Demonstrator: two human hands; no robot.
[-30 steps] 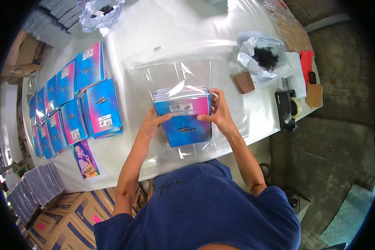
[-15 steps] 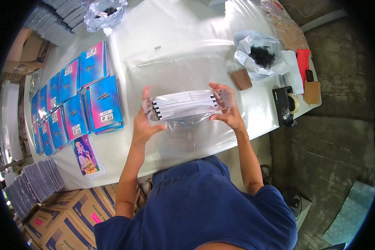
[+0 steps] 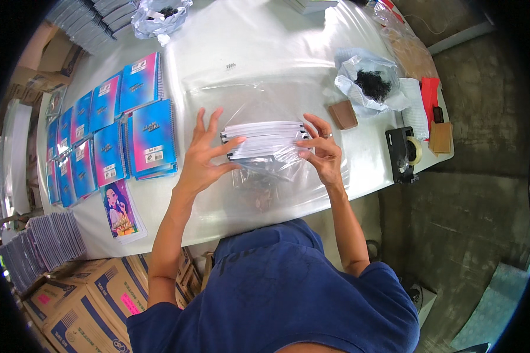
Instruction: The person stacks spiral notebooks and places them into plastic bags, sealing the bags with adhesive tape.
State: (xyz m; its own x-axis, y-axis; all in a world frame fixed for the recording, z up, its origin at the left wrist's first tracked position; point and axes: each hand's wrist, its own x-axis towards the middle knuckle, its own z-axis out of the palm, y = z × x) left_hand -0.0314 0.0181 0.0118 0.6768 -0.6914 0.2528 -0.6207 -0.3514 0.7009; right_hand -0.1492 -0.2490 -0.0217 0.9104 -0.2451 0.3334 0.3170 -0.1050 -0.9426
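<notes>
Wrapping the notebook stack (image 3: 264, 134) in clear plastic (image 3: 264, 169) seemed underway. It was between the left hand (image 3: 201, 154), fingers spread, and right hand (image 3: 325, 154), whose pinch I could not tell; next, folding plastic was probably needed.

A: Garment, lower centre of frame?
B: Shirt (image 3: 288, 288), dark navy, matte cloth with soft creases. Faint darker marking (image 3: 239, 268) left of its middle; too indistinct to make out. Rounded neckline (image 3: 306, 345) at bottom edge.
A: Sleeves?
B: Short, same navy. Left sleeve (image 3: 154, 320) at lower left, right sleeve (image 3: 394, 297) at lower right; both end above the elbow. Forearms (image 3: 169, 247) bare.
A: Hands?
B: Right hand (image 3: 325, 154), right of centre: slim ring (image 3: 328, 136), metallic-looking, on one finger. Left hand (image 3: 201, 157), left of centre: ungloved.
</notes>
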